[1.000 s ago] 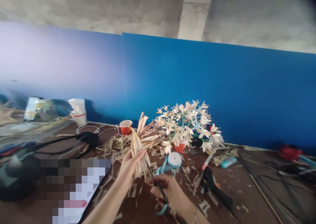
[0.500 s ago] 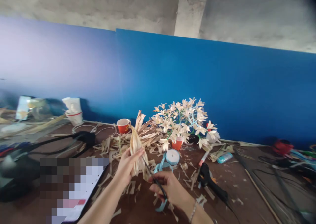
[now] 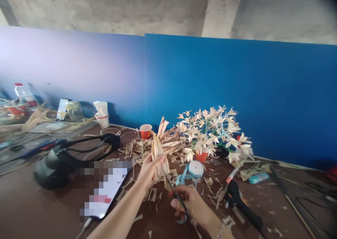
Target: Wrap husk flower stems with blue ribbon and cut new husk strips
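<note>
Pinched in my left hand [image 3: 149, 168] is a pale dried corn husk [image 3: 157, 150], its tip pointing up. My right hand [image 3: 190, 201] grips dark scissors [image 3: 179, 197] with a bluish handle loop. The blades run up and left to the lower part of the husk; whether they are parted there I cannot make out. Just beyond my right hand lies a roll of light blue ribbon [image 3: 196, 168] with a loose end. Behind it a bunch of cream husk flowers [image 3: 210, 126] stands in a red paper cup [image 3: 202, 155].
A heap of dried husks [image 3: 168, 140] lies behind my left hand, near another red cup [image 3: 146, 131]. A phone [image 3: 110, 190] and a black headset-like object [image 3: 55, 167] are on the left. A black glue gun [image 3: 244, 207] lies right, among husk scraps.
The view has turned to the left, so things appear farther right and a bottle now shows at far left. Both hands keep their hold on the husk and the scissors.
</note>
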{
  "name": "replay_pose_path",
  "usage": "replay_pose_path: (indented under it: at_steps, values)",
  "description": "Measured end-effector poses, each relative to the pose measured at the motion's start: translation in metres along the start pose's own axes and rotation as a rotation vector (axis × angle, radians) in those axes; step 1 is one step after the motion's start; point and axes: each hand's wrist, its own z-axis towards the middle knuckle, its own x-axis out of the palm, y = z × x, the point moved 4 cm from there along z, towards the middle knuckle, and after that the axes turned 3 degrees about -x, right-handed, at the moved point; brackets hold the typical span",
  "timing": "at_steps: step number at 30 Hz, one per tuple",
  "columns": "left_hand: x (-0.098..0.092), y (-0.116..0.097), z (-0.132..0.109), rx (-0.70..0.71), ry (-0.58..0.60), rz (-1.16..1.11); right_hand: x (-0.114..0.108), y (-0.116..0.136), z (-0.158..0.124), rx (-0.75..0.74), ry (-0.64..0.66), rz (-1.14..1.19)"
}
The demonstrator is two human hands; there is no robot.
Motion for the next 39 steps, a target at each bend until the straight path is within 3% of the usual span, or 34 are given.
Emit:
replay_pose_path:
  at_steps: [13,39]
  values:
    - [0.0015,0.0003,-0.0022,0.001,-0.014,0.021,-0.0036,-0.0029,0.0009,0.027,-0.057,-0.038]
    - [0.0053,-0.0012,-0.006,0.049,-0.038,-0.059,-0.0027,-0.0039,0.0039,-0.064,-0.064,-0.105]
